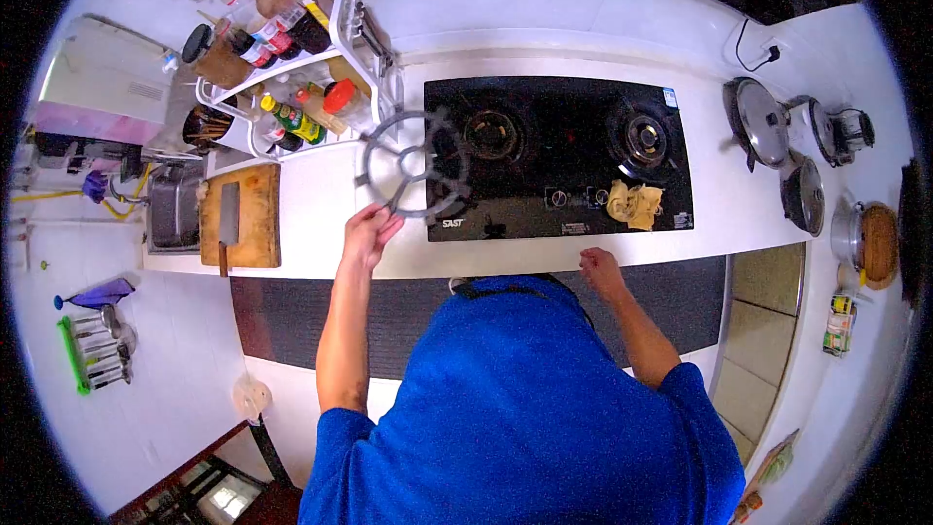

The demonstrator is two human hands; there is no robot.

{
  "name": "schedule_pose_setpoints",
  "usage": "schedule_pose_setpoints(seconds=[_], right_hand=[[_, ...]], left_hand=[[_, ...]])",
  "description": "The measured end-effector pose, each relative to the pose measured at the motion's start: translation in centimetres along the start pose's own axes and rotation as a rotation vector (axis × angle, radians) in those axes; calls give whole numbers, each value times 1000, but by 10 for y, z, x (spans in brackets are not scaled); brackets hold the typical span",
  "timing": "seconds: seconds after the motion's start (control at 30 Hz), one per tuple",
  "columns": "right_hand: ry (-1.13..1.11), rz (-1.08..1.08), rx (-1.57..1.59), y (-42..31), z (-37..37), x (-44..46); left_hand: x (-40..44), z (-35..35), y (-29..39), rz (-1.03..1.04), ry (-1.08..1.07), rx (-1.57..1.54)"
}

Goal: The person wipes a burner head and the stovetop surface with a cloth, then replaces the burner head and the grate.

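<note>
My left hand (370,233) pinches the near edge of a round, dark grey burner grate (401,165). The grate overlaps the left edge of the black glass gas stove (573,151) and the white counter, and looks slightly blurred. Both the left burner (493,135) and the right burner (643,139) show bare, without a grate over them. By the counter's front edge, below the stove's controls, my right hand (601,270) has its fingers curled, with nothing visible in them. A crumpled tan cloth (635,204) lies on the stove's front right corner.
A white rack (335,49) with bottles and jars stands left of the stove. Farther left, a cleaver (229,214) rests on a wooden cutting board (260,219) beside the sink (175,209). Lidded pans (760,122) hang at the right. The counter's front edge runs before my body.
</note>
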State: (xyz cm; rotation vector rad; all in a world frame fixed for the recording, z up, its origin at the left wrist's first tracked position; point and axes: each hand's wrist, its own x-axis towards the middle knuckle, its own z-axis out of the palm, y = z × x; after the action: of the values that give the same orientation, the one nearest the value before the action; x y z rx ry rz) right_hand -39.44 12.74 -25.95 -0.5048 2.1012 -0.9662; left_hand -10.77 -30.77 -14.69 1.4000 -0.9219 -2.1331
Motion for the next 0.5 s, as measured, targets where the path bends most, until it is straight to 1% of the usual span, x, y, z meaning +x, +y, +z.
schedule_pose_setpoints(seconds=[0.07, 0.1, 0.17, 0.2, 0.27, 0.3, 0.37, 0.4, 0.47, 0.5], right_hand=[[20, 74, -24, 14, -4, 12], [23, 72, -22, 36, -5, 19], [26, -81, -200, 89, -9, 25], [30, -80, -198, 97, -15, 17], [-19, 174, 131, 106, -21, -6], [-20, 177, 132, 103, -23, -19], [106, 283, 476, 96, -26, -52], [113, 291, 479, 116, -25, -63], [119, 347, 282, 182, -20, -77], [126, 352, 285, 204, -14, -86]], left_hand=[[30, 31, -3, -16, -69, 8], [41, 49, -2, -40, -87, 26], [61, 75, -1, -63, -112, 49], [72, 84, -4, -103, -132, 64], [90, 95, -8, -147, -150, 81], [98, 98, -10, -151, -160, 112], [124, 96, -23, -182, -177, 120], [127, 98, -22, -190, -183, 125], [127, 108, -18, -212, -144, 196], [126, 111, -16, -208, -143, 211]])
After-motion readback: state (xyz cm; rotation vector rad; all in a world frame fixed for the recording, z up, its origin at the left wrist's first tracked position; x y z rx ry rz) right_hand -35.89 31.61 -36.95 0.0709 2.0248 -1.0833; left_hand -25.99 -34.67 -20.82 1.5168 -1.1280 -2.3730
